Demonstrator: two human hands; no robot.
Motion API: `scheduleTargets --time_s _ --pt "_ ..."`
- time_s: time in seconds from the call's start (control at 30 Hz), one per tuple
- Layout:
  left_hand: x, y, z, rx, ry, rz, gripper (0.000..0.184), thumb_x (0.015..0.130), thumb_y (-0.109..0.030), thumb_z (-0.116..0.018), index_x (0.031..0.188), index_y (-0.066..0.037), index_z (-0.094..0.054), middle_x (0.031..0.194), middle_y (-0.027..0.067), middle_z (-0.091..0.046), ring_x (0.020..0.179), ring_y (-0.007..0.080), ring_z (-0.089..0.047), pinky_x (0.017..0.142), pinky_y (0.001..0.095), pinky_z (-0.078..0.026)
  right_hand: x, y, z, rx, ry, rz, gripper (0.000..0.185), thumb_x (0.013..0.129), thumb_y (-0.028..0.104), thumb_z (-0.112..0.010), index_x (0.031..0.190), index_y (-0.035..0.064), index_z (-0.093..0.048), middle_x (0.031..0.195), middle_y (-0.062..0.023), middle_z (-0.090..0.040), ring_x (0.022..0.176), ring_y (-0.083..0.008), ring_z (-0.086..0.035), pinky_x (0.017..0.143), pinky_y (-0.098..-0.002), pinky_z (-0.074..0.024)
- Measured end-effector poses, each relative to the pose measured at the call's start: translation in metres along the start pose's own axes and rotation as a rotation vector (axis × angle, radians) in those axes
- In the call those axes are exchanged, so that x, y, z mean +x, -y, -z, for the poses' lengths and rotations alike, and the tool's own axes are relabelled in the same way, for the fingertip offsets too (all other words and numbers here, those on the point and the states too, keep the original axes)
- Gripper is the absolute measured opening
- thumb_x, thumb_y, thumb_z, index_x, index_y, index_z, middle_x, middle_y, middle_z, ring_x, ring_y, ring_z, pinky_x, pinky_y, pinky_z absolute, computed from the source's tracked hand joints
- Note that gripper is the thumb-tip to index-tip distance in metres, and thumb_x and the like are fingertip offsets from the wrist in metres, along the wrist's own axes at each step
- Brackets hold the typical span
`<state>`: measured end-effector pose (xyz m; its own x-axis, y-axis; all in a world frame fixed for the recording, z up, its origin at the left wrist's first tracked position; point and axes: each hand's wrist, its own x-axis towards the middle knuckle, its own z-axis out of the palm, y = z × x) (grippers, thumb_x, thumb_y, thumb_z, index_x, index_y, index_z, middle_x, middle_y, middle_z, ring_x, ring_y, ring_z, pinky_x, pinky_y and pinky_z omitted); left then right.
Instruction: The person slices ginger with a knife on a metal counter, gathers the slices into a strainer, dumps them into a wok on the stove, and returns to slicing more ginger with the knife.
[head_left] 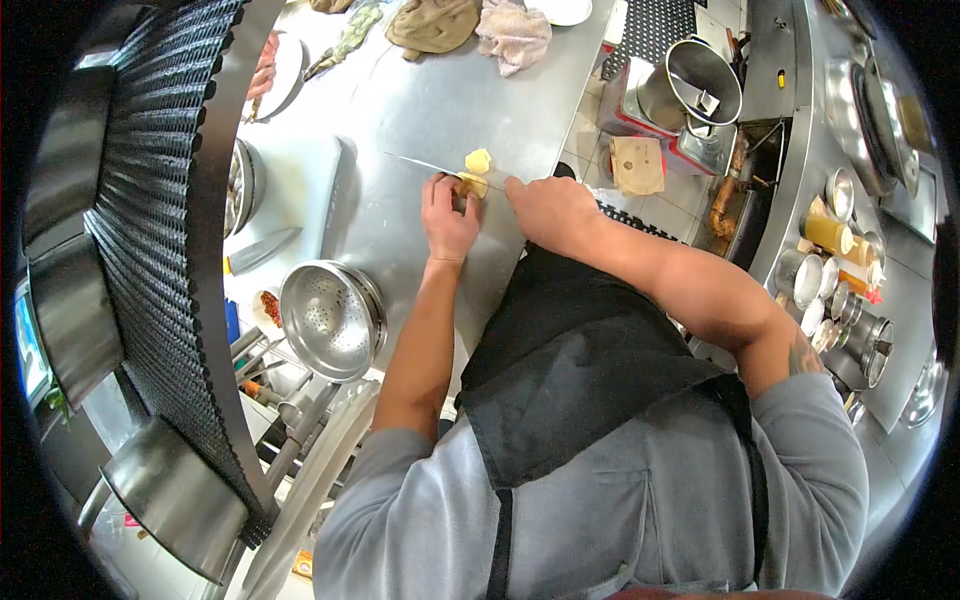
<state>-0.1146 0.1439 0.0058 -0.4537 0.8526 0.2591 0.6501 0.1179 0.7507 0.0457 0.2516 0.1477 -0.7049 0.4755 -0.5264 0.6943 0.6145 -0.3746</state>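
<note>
My right hand [556,212] is closed round the handle of a knife, whose thin blade [425,164] points left across the steel counter. Under the fingers of my left hand [449,217] is a pale yellow piece of food [472,184], pinned close to the blade. Just beyond the blade lies a second yellow piece [479,160]. Its exact kind is too small to tell. The knife handle is mostly hidden by my right hand.
A steel colander [330,320] stands left of my forearm. Another knife [262,250] lies by a white cutting board [318,190]. Cloths [514,35] lie at the counter's far side. Another person's hand [264,70] is near a white plate [287,75]. A large pot [690,85] stands right.
</note>
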Motion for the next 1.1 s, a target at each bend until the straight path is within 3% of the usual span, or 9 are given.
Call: scheduleTargets --time_s 0.33,0.63,0.8,0.83,0.93,1.03,1.1 --pt "-0.001 -0.004 0.0 -0.002 -0.027 0.024 0.034 0.075 -0.002 -0.071 0.107 0.0 -0.059 0.113 0.0236 -0.057 0.105 0.0412 -0.057 0.088 0.0465 -0.05 0.002 -0.004 -0.005 0.002 0.029 0.011 0.021 0.095 0.013 -0.048 0.108 0.0013 -0.058 0.092 -0.021 -0.073 0.088 -0.0393 -0.072 0.075 -0.0495 -0.0581" --pt "-0.008 -0.004 -0.005 -0.071 -0.051 0.074 0.026 0.076 -0.003 -0.073 0.099 -0.002 -0.061 0.107 0.0209 -0.058 0.093 0.0381 -0.06 0.076 0.0434 -0.054 0.002 -0.006 -0.011 0.02 0.036 0.008 0.018 0.093 0.013 -0.049 0.106 0.0016 -0.056 0.089 -0.0222 -0.072 0.083 -0.0389 -0.073 0.071 -0.0493 -0.0584" --pt "-0.008 -0.002 -0.006 0.017 -0.005 0.004 0.022 0.078 -0.003 -0.074 0.094 -0.002 -0.059 0.101 0.0174 -0.059 0.085 0.0317 -0.06 0.068 0.0388 -0.053 0.004 -0.002 -0.029 0.052 0.041 0.009 0.019 0.093 0.013 -0.05 0.107 0.0017 -0.055 0.088 -0.0221 -0.072 0.083 -0.0397 -0.072 0.07 -0.0506 -0.0582" --pt "-0.011 -0.002 -0.007 0.048 0.028 0.012 0.021 0.079 -0.003 -0.074 0.094 -0.002 -0.059 0.1 0.0167 -0.059 0.084 0.0303 -0.06 0.066 0.0381 -0.053 0.002 -0.001 -0.032 0.049 0.025 -0.002 0.017 0.093 0.013 -0.049 0.105 0.0017 -0.053 0.084 -0.0218 -0.071 0.08 -0.0403 -0.072 0.069 -0.0508 -0.0578" --pt "-0.019 -0.007 -0.01 -0.009 -0.172 0.023 0.024 0.078 -0.004 -0.077 0.095 -0.002 -0.059 0.099 0.0151 -0.06 0.079 0.0251 -0.059 0.063 0.0352 -0.052 0.002 0.004 -0.017 0.052 -0.052 -0.056 0.015 0.094 0.014 -0.049 0.103 0.0018 -0.05 0.079 -0.022 -0.07 0.075 -0.0416 -0.071 0.067 -0.0523 -0.0568" --pt "-0.044 -0.015 0.001 0.023 -0.206 0.322 0.025 0.079 -0.005 -0.08 0.095 0.0 -0.06 0.107 0.0147 -0.061 0.08 0.0218 -0.063 0.064 0.0322 -0.055 0.002 0.005 0.03 0.114 -0.209 -0.126 0.016 0.095 0.016 -0.049 0.102 0.0014 -0.051 0.082 -0.0244 -0.07 0.076 -0.0428 -0.07 0.068 -0.055 -0.0559" --pt "-0.043 -0.012 0.008 0.015 -0.177 0.294 0.03 0.078 -0.006 -0.081 0.1 0.0 -0.061 0.112 0.0162 -0.061 0.081 0.0217 -0.063 0.063 0.0311 -0.055 0.005 -0.007 0.044 0.156 -0.331 -0.117 0.017 0.096 0.018 -0.049 0.101 0.0011 -0.05 0.078 -0.0251 -0.068 0.075 -0.0444 -0.069 0.068 -0.0566 -0.0546"
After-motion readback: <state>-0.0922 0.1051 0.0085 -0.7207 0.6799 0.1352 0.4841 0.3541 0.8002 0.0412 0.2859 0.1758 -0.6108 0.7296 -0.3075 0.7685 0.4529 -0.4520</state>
